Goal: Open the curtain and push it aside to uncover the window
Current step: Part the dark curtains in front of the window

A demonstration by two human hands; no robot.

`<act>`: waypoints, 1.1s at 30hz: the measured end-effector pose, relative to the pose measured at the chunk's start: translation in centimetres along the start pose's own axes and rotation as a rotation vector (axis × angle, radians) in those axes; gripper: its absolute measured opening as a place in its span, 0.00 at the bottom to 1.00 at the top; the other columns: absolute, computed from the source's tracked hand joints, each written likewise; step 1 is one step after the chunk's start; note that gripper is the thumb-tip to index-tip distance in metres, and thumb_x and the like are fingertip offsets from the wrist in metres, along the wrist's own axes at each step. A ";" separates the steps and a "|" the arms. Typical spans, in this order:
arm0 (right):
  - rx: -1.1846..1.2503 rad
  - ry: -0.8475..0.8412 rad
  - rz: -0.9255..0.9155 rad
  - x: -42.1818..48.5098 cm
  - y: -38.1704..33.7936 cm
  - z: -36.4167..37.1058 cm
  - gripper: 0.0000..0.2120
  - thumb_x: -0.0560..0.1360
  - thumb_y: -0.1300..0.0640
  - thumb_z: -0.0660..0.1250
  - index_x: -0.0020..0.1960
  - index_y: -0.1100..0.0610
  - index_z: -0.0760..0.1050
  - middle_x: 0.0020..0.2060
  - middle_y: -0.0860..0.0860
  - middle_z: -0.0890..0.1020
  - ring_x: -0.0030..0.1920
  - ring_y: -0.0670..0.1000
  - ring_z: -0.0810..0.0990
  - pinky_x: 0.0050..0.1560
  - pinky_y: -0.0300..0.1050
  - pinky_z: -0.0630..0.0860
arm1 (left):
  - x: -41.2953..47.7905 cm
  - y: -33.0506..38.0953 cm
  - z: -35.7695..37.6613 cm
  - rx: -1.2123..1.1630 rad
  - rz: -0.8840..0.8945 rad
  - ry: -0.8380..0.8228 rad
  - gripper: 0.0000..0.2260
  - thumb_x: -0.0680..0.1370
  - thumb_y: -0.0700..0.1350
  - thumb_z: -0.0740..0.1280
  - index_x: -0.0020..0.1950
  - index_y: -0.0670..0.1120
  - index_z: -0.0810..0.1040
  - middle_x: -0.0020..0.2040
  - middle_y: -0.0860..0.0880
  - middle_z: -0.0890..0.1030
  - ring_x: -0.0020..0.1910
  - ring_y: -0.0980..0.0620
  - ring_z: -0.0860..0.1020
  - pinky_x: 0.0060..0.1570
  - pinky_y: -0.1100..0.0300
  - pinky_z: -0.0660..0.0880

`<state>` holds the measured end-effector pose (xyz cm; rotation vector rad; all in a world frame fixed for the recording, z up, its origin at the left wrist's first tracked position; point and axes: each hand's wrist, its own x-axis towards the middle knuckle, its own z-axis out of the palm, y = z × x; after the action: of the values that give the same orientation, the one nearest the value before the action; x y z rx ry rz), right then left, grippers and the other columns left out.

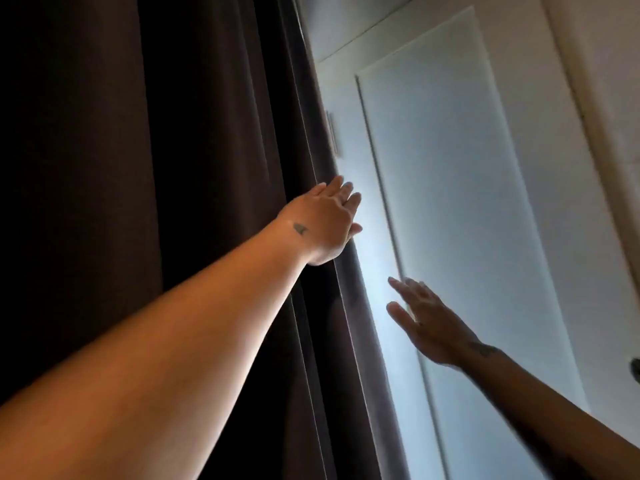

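Note:
A dark brown curtain [194,140] hangs in folds over the left half of the view. Its right edge runs diagonally down the middle, and bright light comes through beside it. My left hand [325,223] reaches to that edge with its fingers extended, touching or just past the fabric; I cannot tell whether it grips anything. My right hand [429,317] is lower and to the right, fingers spread, held in front of the lit white panel [443,174] and apart from the curtain.
To the right of the curtain stands a white door-like panel with a thin frame line [377,174]. A pale wall and a cream frame [595,140] lie at the far right. A small dark knob [635,367] shows at the right edge.

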<state>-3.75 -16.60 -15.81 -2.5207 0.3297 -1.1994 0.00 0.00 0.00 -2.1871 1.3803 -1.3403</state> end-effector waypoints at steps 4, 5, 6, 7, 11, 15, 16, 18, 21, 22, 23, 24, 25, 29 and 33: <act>0.131 0.091 -0.109 4.1 0.9 2.6 0.39 0.67 0.27 0.37 0.72 0.48 0.51 0.73 0.54 0.57 0.73 0.53 0.52 0.70 0.54 0.54 | 3.3 -0.5 0.7 0.117 0.013 -0.096 0.25 0.82 0.50 0.48 0.77 0.43 0.48 0.79 0.46 0.49 0.78 0.50 0.44 0.76 0.57 0.44; 0.169 0.113 -0.142 5.3 1.3 3.6 0.44 0.64 0.25 0.35 0.72 0.48 0.50 0.74 0.53 0.56 0.73 0.52 0.52 0.71 0.54 0.53 | 4.2 -0.7 1.0 0.141 0.002 -0.130 0.25 0.82 0.50 0.48 0.77 0.44 0.48 0.79 0.46 0.49 0.78 0.50 0.44 0.76 0.57 0.44; 0.208 0.130 -0.159 6.5 1.4 4.3 0.46 0.62 0.24 0.33 0.72 0.48 0.49 0.74 0.53 0.56 0.73 0.52 0.51 0.71 0.53 0.53 | 5.2 -1.0 1.2 0.165 -0.014 -0.160 0.25 0.82 0.50 0.48 0.77 0.44 0.48 0.79 0.46 0.49 0.78 0.51 0.44 0.76 0.57 0.45; 0.246 0.143 -0.173 7.5 1.5 4.7 0.45 0.62 0.24 0.34 0.72 0.49 0.49 0.74 0.52 0.56 0.73 0.51 0.51 0.71 0.52 0.52 | 6.3 -1.2 1.3 0.182 -0.033 -0.188 0.25 0.82 0.50 0.48 0.77 0.45 0.49 0.79 0.46 0.50 0.78 0.51 0.44 0.76 0.56 0.45; 0.433 0.144 -0.224 10.7 1.5 6.5 0.36 0.70 0.33 0.42 0.72 0.51 0.49 0.74 0.52 0.56 0.73 0.49 0.53 0.69 0.45 0.52 | 9.8 -1.9 2.3 0.246 -0.085 -0.328 0.23 0.82 0.51 0.48 0.77 0.50 0.52 0.79 0.47 0.50 0.78 0.50 0.43 0.76 0.52 0.46; 0.687 0.157 -0.305 12.1 0.3 8.5 0.39 0.68 0.31 0.43 0.72 0.52 0.50 0.73 0.49 0.59 0.71 0.45 0.56 0.67 0.40 0.54 | 12.2 -2.7 3.8 0.433 -0.051 -0.405 0.24 0.81 0.56 0.47 0.76 0.54 0.52 0.79 0.48 0.47 0.78 0.50 0.40 0.76 0.48 0.43; 0.752 0.177 -0.333 12.2 -0.3 9.0 0.38 0.68 0.30 0.43 0.72 0.50 0.51 0.72 0.47 0.59 0.70 0.44 0.57 0.68 0.41 0.55 | 12.8 -2.8 4.1 0.488 -0.036 -0.424 0.24 0.80 0.57 0.46 0.76 0.55 0.52 0.79 0.48 0.47 0.78 0.49 0.40 0.75 0.47 0.42; 0.864 0.190 -0.394 12.3 -1.4 9.9 0.38 0.68 0.27 0.42 0.71 0.47 0.50 0.71 0.44 0.58 0.70 0.40 0.56 0.68 0.38 0.55 | 13.5 -3.1 4.6 0.590 -0.016 -0.469 0.24 0.80 0.59 0.45 0.76 0.56 0.55 0.79 0.48 0.49 0.78 0.49 0.40 0.75 0.45 0.42; 0.970 0.137 -0.480 12.3 -2.8 10.6 0.39 0.66 0.26 0.40 0.71 0.45 0.45 0.71 0.39 0.53 0.70 0.34 0.50 0.66 0.26 0.48 | 13.9 -4.0 4.5 0.717 -0.025 -0.547 0.25 0.79 0.60 0.42 0.75 0.56 0.57 0.79 0.49 0.52 0.78 0.49 0.41 0.75 0.45 0.40; 1.002 0.110 -0.509 12.3 -3.2 10.6 0.40 0.65 0.25 0.40 0.71 0.46 0.44 0.71 0.39 0.51 0.70 0.34 0.48 0.65 0.25 0.46 | 13.8 -4.4 4.3 0.750 -0.034 -0.572 0.26 0.78 0.61 0.41 0.75 0.57 0.57 0.79 0.50 0.53 0.78 0.49 0.42 0.75 0.46 0.40; 1.033 0.087 -0.539 12.3 -3.7 10.6 0.41 0.65 0.25 0.40 0.72 0.46 0.43 0.71 0.39 0.49 0.70 0.34 0.47 0.65 0.25 0.45 | 13.6 -4.9 4.0 0.781 -0.040 -0.592 0.26 0.78 0.61 0.41 0.74 0.57 0.58 0.79 0.50 0.54 0.78 0.49 0.42 0.75 0.46 0.40; 1.063 0.074 -0.568 12.3 -4.2 10.6 0.43 0.64 0.25 0.40 0.72 0.47 0.42 0.72 0.39 0.48 0.70 0.34 0.46 0.65 0.24 0.44 | 13.4 -5.4 3.7 0.810 -0.043 -0.612 0.27 0.78 0.62 0.40 0.74 0.57 0.59 0.78 0.50 0.56 0.78 0.49 0.43 0.75 0.46 0.41; 1.092 0.068 -0.592 12.3 -4.7 10.6 0.43 0.65 0.25 0.40 0.72 0.48 0.42 0.71 0.39 0.47 0.70 0.33 0.45 0.65 0.24 0.44 | 13.1 -5.9 3.4 0.836 -0.039 -0.623 0.28 0.77 0.62 0.39 0.74 0.58 0.60 0.78 0.51 0.57 0.78 0.50 0.44 0.75 0.47 0.42; 1.173 0.046 -0.667 12.0 -6.9 10.6 0.39 0.66 0.25 0.40 0.70 0.44 0.39 0.71 0.39 0.44 0.70 0.34 0.41 0.65 0.25 0.41 | 11.6 -7.0 1.6 0.868 -0.032 -0.648 0.30 0.75 0.63 0.37 0.71 0.58 0.65 0.76 0.55 0.61 0.78 0.51 0.48 0.76 0.52 0.46; 1.304 0.058 -0.664 11.2 -9.5 10.7 0.38 0.66 0.24 0.43 0.69 0.41 0.43 0.71 0.38 0.47 0.69 0.32 0.43 0.61 0.20 0.43 | 9.9 -6.9 -0.2 0.840 -0.086 -0.623 0.24 0.78 0.59 0.44 0.70 0.58 0.66 0.77 0.54 0.61 0.78 0.53 0.49 0.76 0.55 0.46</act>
<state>12.21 -9.65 -10.49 -1.4007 -1.0272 -1.0920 5.40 -4.26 9.93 -1.8116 0.3828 -0.8806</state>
